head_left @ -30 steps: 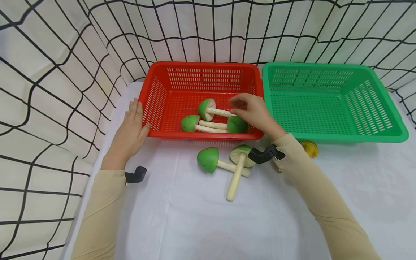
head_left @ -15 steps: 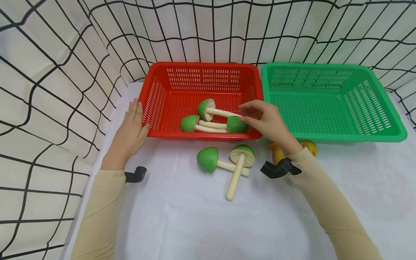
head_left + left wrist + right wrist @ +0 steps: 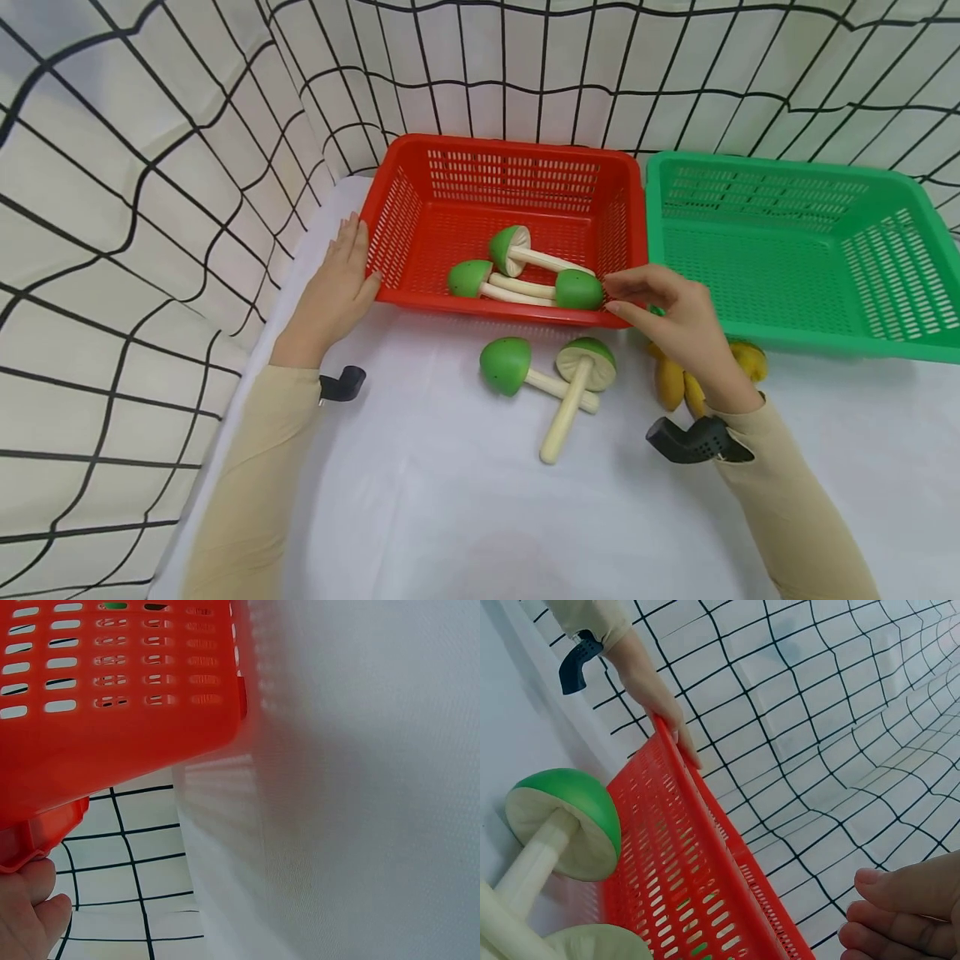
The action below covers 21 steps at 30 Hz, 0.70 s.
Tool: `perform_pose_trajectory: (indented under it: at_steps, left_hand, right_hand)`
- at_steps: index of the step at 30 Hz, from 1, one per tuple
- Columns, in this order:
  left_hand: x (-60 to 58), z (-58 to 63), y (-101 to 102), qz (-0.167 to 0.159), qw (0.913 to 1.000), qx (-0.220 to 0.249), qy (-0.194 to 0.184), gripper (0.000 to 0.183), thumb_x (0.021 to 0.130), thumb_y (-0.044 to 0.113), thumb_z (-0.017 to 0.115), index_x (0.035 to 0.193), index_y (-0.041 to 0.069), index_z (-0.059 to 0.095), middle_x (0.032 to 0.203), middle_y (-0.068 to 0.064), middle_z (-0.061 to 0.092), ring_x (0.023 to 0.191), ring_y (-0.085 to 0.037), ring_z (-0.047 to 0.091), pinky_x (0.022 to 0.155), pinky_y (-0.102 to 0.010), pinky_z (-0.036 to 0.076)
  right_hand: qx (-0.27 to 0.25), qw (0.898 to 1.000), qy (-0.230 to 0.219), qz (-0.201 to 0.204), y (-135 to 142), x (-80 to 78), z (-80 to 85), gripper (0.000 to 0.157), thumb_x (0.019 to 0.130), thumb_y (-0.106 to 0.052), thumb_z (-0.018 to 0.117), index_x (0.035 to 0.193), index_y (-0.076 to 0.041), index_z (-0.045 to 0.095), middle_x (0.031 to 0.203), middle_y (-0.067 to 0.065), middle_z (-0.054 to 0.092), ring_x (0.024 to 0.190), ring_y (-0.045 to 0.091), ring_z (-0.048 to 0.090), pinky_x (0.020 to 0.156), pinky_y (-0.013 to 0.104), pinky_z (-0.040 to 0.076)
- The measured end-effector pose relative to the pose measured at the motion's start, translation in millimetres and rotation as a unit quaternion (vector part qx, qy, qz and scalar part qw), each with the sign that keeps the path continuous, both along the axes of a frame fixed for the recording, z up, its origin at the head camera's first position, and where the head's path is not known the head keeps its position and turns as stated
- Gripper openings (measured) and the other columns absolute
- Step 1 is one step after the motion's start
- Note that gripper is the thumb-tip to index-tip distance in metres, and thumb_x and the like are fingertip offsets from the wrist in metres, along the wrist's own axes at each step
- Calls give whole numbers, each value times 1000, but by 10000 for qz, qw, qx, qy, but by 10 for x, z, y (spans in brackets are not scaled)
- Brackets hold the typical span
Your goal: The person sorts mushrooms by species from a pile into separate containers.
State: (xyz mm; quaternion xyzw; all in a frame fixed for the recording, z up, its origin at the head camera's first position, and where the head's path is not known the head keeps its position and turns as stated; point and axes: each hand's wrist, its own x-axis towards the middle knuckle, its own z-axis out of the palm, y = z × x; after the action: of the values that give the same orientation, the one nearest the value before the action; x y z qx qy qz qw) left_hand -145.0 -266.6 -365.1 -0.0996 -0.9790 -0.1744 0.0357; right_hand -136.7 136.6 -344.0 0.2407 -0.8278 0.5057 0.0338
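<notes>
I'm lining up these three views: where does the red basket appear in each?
Head: the red basket is in the upper middle.
Left wrist: upper left, cut off by the edges.
Right wrist: lower middle, slanting down rightward.
Shared landmark: the left hand, at the basket's rim.

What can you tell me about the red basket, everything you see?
The red basket looks plastic: rectangular, open-topped, with slotted walls and a smooth rim. It sits upright on the white surface, close beside the green basket. Three green-capped mushrooms lie inside, toward the front. The left hand rests against its left end; the right hand is at the front right corner, contact unclear.
</notes>
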Motion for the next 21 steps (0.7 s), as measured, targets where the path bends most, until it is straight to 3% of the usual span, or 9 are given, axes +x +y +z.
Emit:
perform_pose_trajectory:
  at_steps: [11, 21]
  left_hand:
    - [-30, -4, 51, -36, 9999, -92, 29, 65, 96, 21, 35, 147, -9, 8, 156, -21, 2, 144, -28, 0, 115, -42, 7]
    - [-9, -4, 17, 10, 9999, -120, 60, 65, 96, 21, 35, 147, -10, 8, 155, -22, 3, 144, -29, 1, 115, -41, 6]
  right_hand:
    - [-674, 9977, -85, -31, 117, 303, -212, 31, 78, 15, 66, 107, 3, 66, 100, 14, 66, 91, 10, 63, 77, 18, 51]
    - [-393, 9990, -45, -209, 180, 385, -425, 29, 78, 13, 67, 105, 3, 67, 97, 16, 67, 87, 4, 62, 72, 15, 51]
